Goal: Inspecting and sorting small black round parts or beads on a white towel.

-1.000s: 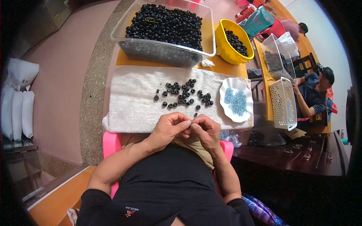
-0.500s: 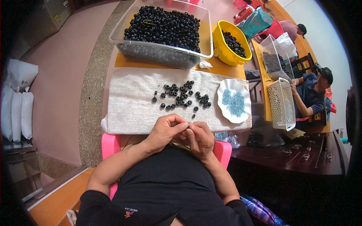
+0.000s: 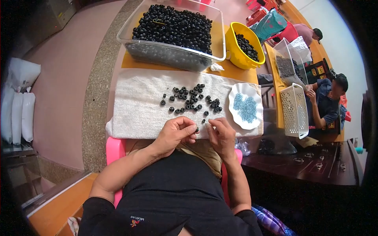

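My left hand is closed, with a small dark round piece pinched between thumb and forefinger above the towel's near edge. To its right, my right hand has thumb and fingertips drawn together; whatever they may hold is too small to make out. A tiny black piece lies beside those fingertips. Several black, round, hollow pieces are scattered on the white towel ahead of my hands. Right of them, a white scalloped plate bears many small clear bluish pieces.
Behind the towel stand a clear bin and a yellow basket, both filled with black pieces. A white perforated basket is on another table at right, where a co-worker sits. White sacks stand far left.
My hands were together at the fingertips; my right hand has moved away to the right. The dark piece in my left fingers now shows. The view has shifted slightly.
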Demonstrator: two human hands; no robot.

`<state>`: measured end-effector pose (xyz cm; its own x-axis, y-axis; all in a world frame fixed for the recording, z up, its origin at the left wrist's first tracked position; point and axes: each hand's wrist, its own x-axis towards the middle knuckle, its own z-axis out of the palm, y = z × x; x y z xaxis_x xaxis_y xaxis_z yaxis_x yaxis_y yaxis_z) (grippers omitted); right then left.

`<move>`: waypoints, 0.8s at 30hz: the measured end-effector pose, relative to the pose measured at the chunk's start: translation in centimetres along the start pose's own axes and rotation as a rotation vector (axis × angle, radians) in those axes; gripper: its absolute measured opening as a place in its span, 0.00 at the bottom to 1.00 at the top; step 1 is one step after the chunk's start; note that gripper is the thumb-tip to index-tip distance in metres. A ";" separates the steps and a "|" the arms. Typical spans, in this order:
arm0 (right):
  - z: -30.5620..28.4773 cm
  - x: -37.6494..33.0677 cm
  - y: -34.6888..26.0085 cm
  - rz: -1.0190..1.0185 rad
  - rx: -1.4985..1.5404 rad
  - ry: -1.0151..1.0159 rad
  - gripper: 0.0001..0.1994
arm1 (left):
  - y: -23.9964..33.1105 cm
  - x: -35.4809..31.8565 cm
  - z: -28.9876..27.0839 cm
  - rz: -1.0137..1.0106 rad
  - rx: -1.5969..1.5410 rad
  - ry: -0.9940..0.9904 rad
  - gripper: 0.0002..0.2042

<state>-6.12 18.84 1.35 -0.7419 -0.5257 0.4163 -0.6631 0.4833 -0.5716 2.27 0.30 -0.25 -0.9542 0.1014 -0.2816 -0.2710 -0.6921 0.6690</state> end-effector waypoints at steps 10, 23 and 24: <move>0.4 1.3 -0.9 -0.023 -0.210 -0.150 0.08 | 0.2 -0.1 0.0 0.005 -0.022 -0.003 0.06; 1.1 1.6 -0.8 -0.094 -0.311 -0.195 0.07 | 0.1 -0.1 0.0 0.019 -0.027 0.011 0.06; 1.2 1.5 -0.6 -0.095 -0.312 -0.195 0.07 | 0.1 -0.1 0.1 0.024 -0.030 0.010 0.06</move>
<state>-6.75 16.95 1.45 -0.6627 -0.6874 0.2973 -0.7488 0.5999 -0.2819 2.32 0.29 -0.13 -0.9590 0.0769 -0.2727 -0.2435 -0.7156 0.6547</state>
